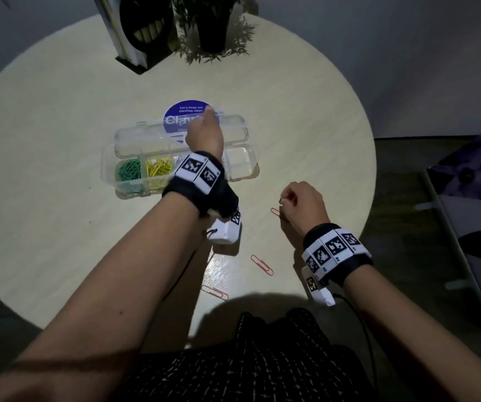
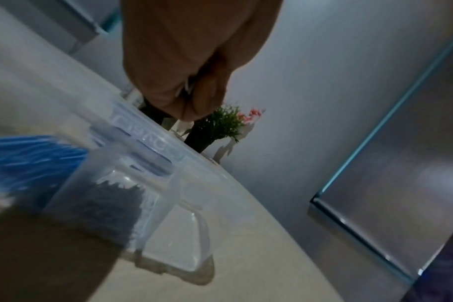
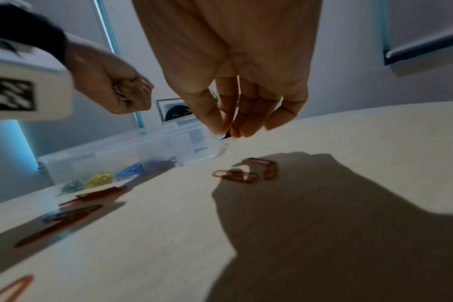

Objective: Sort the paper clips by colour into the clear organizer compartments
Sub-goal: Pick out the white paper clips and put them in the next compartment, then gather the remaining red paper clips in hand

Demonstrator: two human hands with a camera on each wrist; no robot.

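Observation:
The clear organizer (image 1: 242,165) lies open mid-table, its lid (image 1: 143,137) folded back. Green clips (image 1: 129,171) and yellow clips (image 1: 158,169) fill its left compartments; blue clips (image 3: 129,170) sit beside the yellow. My left hand (image 1: 204,132) hovers over the lid, fingers curled round small silvery-white clips (image 2: 186,86). To the right of the box, my right hand (image 1: 284,200) is raised above the table with fingertips (image 3: 228,130) pinched; a thin orange edge of a red clip (image 3: 238,85) shows between the fingers. Red clips lie loose on the table (image 1: 275,211), (image 1: 262,265), (image 1: 214,292).
The round pale table (image 1: 59,227) carries a purple round sticker (image 1: 181,114) behind the box, a black potted plant (image 1: 211,27) and a black holder with booklets (image 1: 143,33) at the far edge. Dark furniture (image 1: 480,175) stands off the table's right side.

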